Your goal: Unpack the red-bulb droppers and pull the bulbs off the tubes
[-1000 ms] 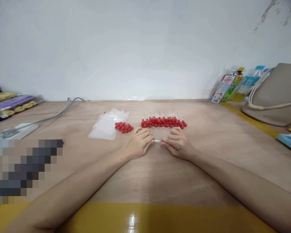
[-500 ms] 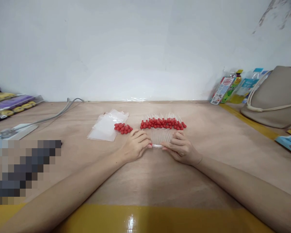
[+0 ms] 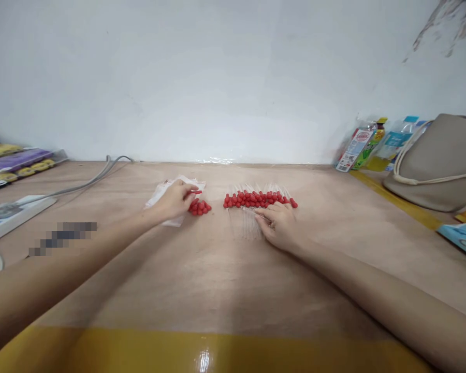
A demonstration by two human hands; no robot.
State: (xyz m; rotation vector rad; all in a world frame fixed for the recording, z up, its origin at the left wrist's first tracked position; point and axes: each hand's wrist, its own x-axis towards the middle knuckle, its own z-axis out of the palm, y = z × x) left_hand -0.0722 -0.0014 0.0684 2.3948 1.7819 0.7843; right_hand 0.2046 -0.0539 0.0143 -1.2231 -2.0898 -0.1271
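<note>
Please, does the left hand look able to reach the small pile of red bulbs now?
Probably yes: the left hand is close beside the pile of red bulbs and nothing visible blocks the way, though it seems to hold a single bulb.

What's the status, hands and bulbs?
Left hand pinches a bulb by the pile. Right hand at clear tubes, grip unclear. Bags partly hidden by left hand.

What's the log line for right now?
left hand: pinches red bulb; right hand: at clear tubes; bulb pile: near left hand
</note>
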